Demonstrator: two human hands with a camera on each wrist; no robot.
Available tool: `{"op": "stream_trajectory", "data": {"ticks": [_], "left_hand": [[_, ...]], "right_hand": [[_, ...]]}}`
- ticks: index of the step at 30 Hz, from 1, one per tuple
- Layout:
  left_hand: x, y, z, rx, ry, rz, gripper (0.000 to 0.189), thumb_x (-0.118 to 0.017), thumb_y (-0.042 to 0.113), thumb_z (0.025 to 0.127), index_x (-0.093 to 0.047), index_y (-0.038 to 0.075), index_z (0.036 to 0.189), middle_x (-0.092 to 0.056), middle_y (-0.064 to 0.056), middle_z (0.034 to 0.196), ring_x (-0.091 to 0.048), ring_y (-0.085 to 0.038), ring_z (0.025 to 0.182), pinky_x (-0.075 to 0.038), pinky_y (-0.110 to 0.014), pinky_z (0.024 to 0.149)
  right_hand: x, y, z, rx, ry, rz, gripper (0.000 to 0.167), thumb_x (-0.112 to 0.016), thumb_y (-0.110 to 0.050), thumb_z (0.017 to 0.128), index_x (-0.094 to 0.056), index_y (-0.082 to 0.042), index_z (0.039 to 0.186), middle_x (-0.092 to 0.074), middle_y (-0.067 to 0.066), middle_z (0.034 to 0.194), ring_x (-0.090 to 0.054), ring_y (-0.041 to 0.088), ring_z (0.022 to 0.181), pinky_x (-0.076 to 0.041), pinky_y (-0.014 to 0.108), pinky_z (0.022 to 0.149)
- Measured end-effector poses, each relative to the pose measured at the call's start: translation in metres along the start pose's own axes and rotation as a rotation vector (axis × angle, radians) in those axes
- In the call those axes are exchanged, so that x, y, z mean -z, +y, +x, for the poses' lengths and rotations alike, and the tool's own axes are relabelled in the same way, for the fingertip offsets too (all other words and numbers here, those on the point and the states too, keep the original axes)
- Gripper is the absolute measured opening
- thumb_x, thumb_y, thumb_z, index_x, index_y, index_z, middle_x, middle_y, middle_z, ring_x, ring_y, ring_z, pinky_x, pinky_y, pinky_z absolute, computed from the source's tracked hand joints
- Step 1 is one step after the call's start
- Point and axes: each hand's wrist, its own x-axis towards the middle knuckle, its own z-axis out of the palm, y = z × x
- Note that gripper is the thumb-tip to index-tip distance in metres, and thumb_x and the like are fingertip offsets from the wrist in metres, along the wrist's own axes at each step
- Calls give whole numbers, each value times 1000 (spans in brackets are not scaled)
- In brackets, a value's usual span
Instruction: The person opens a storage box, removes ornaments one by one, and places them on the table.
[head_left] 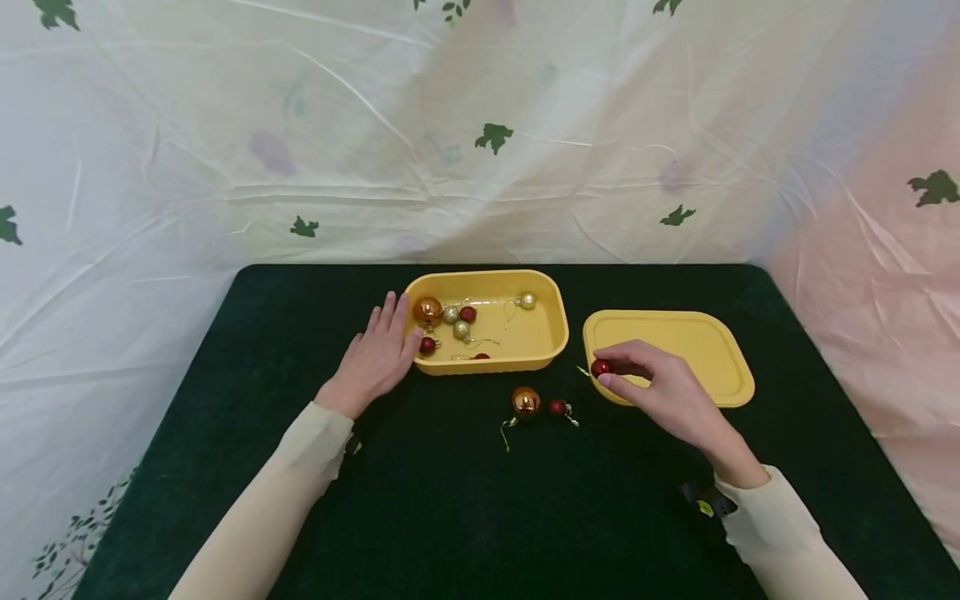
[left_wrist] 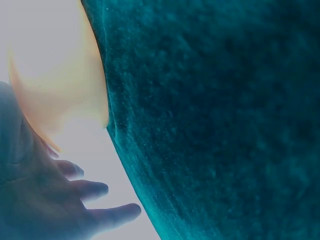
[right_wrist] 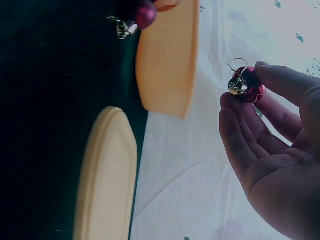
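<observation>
Your right grip [head_left: 670, 388] pinches a bauble [head_left: 600, 367]
Your spread left grip [head_left: 377, 354] touches the box [head_left: 525, 335] near the table's [head_left: 480, 500] far edge.

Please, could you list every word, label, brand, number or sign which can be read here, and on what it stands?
No text can be read.
Yellow, rounded-rectangular, plastic-looking box and matching lid: no lettering visible.
Shiny red ball ornament in the right hand: none visible.
Dark right-wrist device with yellow-green patch: any text too small to read.
</observation>
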Motion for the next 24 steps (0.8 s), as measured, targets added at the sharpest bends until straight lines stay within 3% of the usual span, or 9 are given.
{"op": "stream_trajectory", "data": {"ticks": [13, 24], "left_hand": [[2, 1, 0, 2, -6, 1, 75, -27, 51, 111, 9, 17, 167, 10, -13, 173, -5, -44, 157, -20, -70, 118], [2, 1, -2, 0, -12, -1, 76, -24, 54, 111, 10, 17, 166, 11, -14, 173, -3, -44, 157, -19, -70, 119]], "right_hand": [[-12, 21, -7, -22, -64, 15, 34, -71, -25, 101, -68, -11, 131, -70, 2, 121, -69, 19, 109, -56, 49, 96], [-23, 38, -14, -63, -125, 13, 34, -71, -29, 100, -69, -13, 129, -70, -2, 117, -68, 13, 104, -59, 40, 91]]}}
